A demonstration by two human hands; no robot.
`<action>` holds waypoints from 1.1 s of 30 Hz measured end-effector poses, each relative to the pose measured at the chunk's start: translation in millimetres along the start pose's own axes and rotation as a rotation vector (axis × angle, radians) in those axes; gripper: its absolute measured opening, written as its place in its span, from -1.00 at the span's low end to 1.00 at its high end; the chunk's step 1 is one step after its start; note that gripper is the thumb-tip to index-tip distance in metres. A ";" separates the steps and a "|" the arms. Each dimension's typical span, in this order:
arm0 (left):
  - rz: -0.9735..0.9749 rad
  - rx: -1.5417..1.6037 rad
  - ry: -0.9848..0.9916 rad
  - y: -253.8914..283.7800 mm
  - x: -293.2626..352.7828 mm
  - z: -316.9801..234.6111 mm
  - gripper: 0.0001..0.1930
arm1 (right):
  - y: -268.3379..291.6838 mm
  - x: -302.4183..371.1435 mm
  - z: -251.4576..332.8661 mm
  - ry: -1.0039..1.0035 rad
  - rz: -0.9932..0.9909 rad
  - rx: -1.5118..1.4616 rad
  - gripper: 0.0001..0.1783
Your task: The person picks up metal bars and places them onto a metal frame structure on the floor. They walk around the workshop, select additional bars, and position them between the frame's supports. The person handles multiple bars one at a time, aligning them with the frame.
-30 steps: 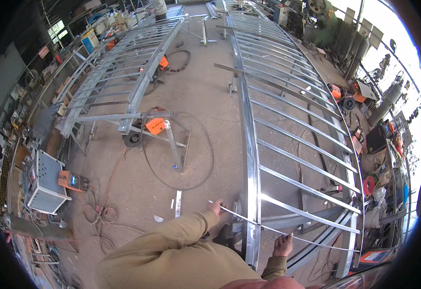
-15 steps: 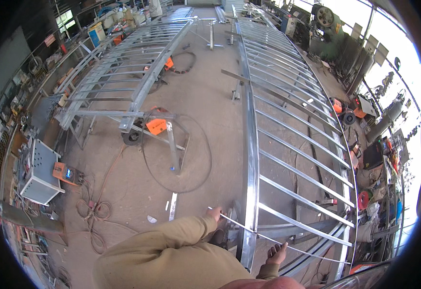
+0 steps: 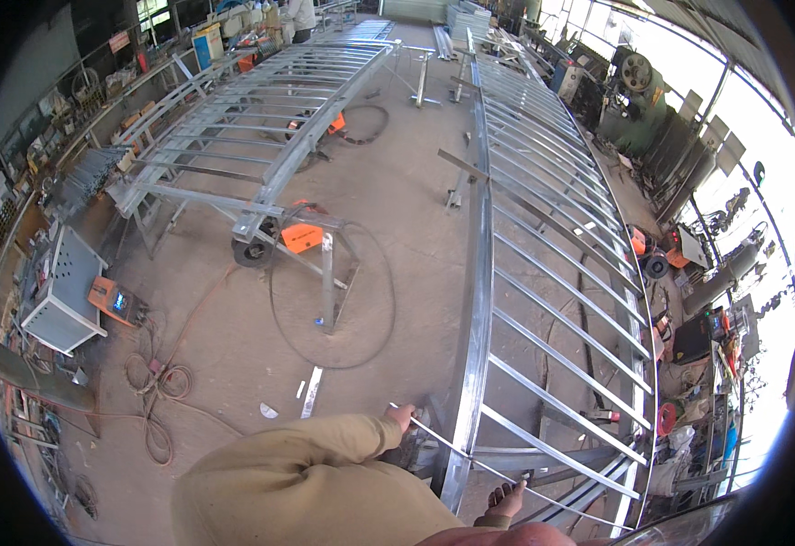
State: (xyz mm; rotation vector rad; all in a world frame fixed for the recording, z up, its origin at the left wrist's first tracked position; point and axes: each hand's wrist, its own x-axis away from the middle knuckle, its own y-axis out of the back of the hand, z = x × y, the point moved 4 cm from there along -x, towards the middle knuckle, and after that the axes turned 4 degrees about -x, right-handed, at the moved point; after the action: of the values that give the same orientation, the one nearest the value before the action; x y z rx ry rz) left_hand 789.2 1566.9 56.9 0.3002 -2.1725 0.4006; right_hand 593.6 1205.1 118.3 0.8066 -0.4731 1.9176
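A thin, pale straight rod (image 3: 436,436) slants across the near end of the silvery metal frame (image 3: 476,364), passing over its left rail toward the lower right. My left hand (image 3: 401,417) is closed round the rod's left end, just left of that rail. Inside the frame's near end, my right hand (image 3: 505,500) is palm up with loosely curled fingers, and the rod runs at its fingertips. Slim crossbars (image 3: 557,448) join the frame's two long rails. My left forearm in a tan sleeve (image 3: 325,439) hides part of the floor.
A second barred frame (image 3: 275,182) stands on supports to the left. Between them are an orange machine (image 3: 301,238) and a looped cable (image 3: 394,300). An orange box with a screen (image 3: 115,300) and a coiled hose (image 3: 156,382) lie left. Far back stands a person (image 3: 302,16).
The whole view has shifted, with the near end of the frame now lower and further left in the picture. Both hands stay at the rod.
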 end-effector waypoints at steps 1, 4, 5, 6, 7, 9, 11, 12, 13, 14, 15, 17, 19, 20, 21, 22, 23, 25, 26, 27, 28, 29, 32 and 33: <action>0.021 -0.044 0.005 0.9 -3.4 1.7 -0.75 | -0.6 1.2 0.6 0.001 -0.002 -0.005 -0.34; 0.019 -0.090 0.021 1.5 -7.0 4.9 -0.72 | -4.5 8.8 3.5 0.016 -0.017 0.001 -0.38; 0.006 -0.091 0.029 1.6 -5.8 4.8 -0.71 | -6.3 12.1 4.6 0.022 -0.026 0.007 -0.39; 0.003 -0.082 0.022 1.0 -3.7 3.4 -0.71 | -8.5 14.7 5.8 0.029 -0.036 -0.003 -0.40; -0.001 -0.071 0.014 0.2 -0.7 1.7 -0.72 | -10.6 16.7 7.0 0.036 -0.046 -0.012 -0.40; 0.004 -0.035 0.022 -1.5 5.1 -2.5 -0.76 | -14.1 18.8 8.4 0.049 -0.063 -0.029 -0.42; 0.024 0.037 0.062 -3.0 8.7 -5.1 -0.82 | -16.2 17.1 8.4 0.059 -0.074 -0.042 -0.45; 0.024 0.008 0.048 -2.9 9.3 -7.1 -0.83 | -17.1 14.9 8.3 0.066 -0.065 -0.042 -0.46; 0.027 -0.006 0.043 -2.5 9.2 -8.0 -0.84 | -17.1 12.4 7.5 0.071 -0.055 -0.042 -0.47; 0.027 -0.015 0.068 -1.9 8.5 -7.1 -0.84 | -16.0 9.8 6.2 0.069 -0.065 -0.033 -0.48; 0.038 -0.009 0.042 -1.8 7.4 -7.6 -0.84 | -16.0 6.9 5.0 0.069 -0.038 -0.057 -0.48; 0.053 0.010 0.052 -1.4 5.3 -5.0 -0.84 | -13.4 1.9 3.0 0.058 -0.025 -0.085 -0.49; 0.027 0.017 0.028 -0.4 4.4 -3.4 -0.79 | -10.7 -0.7 2.8 0.077 0.007 -0.045 -0.50; 0.018 0.030 0.057 -0.4 5.1 -1.1 -0.75 | -8.3 -0.9 3.0 0.095 -0.007 -0.014 -0.49; -0.001 -0.007 0.059 0.2 5.3 -1.3 -0.76 | -7.6 -1.7 2.8 0.081 -0.004 -0.008 -0.50; -0.008 -0.008 0.024 0.1 6.6 -2.5 -0.77 | -7.3 -1.4 2.1 0.070 0.013 -0.019 -0.51; -0.016 -0.005 0.015 -0.2 7.8 -3.4 -0.77 | -6.7 -1.5 2.6 0.066 -0.001 -0.018 -0.51; -0.019 -0.006 0.004 -0.6 11.1 -5.6 -0.77 | -6.1 -0.3 2.8 0.048 -0.015 -0.008 -0.51; -0.015 -0.011 0.004 -0.7 12.7 -6.6 -0.77 | -6.7 0.4 3.1 0.032 -0.016 0.001 -0.51; -0.003 0.004 0.036 -1.2 14.2 -6.4 -0.78 | -6.1 1.8 3.4 0.023 -0.040 0.025 -0.51; -0.004 -0.009 0.017 -0.7 15.3 -8.2 -0.81 | -7.5 3.5 3.9 0.026 -0.016 0.000 -0.51; 0.001 -0.002 0.029 -0.3 16.1 -8.7 -0.84 | -8.3 5.3 4.8 0.035 -0.013 -0.008 -0.51; 0.013 -0.013 0.033 1.0 17.0 -9.3 -0.88 | -10.0 10.5 6.4 0.054 -0.031 -0.009 -0.51; 0.015 -0.023 0.028 1.3 16.8 -9.2 -0.88 | -10.9 11.7 6.9 0.064 -0.025 -0.005 -0.51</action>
State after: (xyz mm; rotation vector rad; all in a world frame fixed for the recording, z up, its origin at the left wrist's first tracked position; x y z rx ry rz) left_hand 785.8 1570.5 75.5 0.2636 -2.1514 0.3859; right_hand 602.0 1213.2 131.4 0.7422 -0.4267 1.9122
